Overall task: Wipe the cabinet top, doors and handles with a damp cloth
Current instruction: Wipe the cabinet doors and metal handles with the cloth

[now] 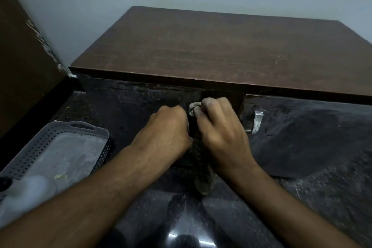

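Observation:
A low cabinet with a brown wooden top (211, 46) stands against the wall. Its dark front doors (128, 102) are smeared with pale streaks. My two hands are side by side at the front of the left door, just below the top edge. My right hand (221, 131) is closed around a pale, dirty cloth (193, 109) that sticks out past the fingers, and a darker length of it hangs down between my wrists. My left hand (167, 131) is a fist pressed against the same cloth. A metal handle (257, 122) on the right door stays uncovered.
A grey perforated plastic basket (60, 147) sits on the floor at the left, with a white bottle (26, 193) blurred in front of it. A brown wooden panel (18, 62) rises at the far left. The floor (231, 217) is dark glossy stone.

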